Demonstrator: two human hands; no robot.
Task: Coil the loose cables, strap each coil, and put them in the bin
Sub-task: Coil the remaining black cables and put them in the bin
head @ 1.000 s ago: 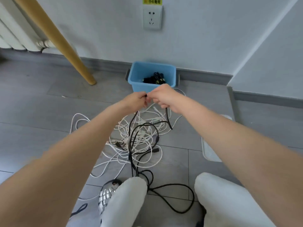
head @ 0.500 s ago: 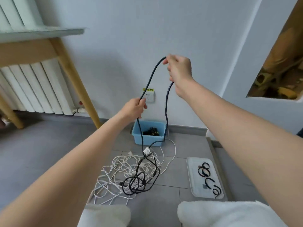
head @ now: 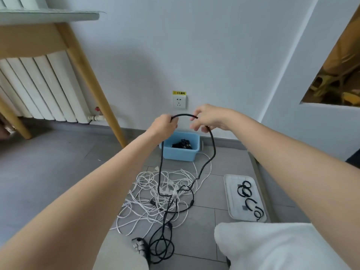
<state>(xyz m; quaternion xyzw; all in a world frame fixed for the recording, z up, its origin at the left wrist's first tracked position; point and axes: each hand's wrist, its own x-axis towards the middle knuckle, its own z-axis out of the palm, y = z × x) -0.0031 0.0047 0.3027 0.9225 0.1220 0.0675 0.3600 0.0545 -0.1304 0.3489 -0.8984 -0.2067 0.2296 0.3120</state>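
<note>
The black cable (head: 211,152) is held up in front of the wall as an arch between both hands, and both of its ends drop to the floor. At far left a white ribbed radiator (head: 39,88) is seen behind a slanted wooden table leg (head: 91,78). The left hand (head: 163,125) is closed round the cable's left part, from which one strand hangs straight down. The right hand (head: 206,117) pinches the cable with curled fingers, and a second strand curves down past the bin's right side. Behind the hands a white wall socket (head: 179,101) with a yellow label is fixed. The blue plastic bin (head: 180,152) stands on the grey tiled floor against the wall, with dark coiled cables inside. Nearer, a loose tangle of thin white cables (head: 155,195) is spread over the tiles, and the black cable runs through it into loops near the knees. To the right a pale rectangular tray (head: 231,201) lies flat, with several black curled straps (head: 246,191) on it. White trouser legs (head: 272,248) fill the near edge.
</note>
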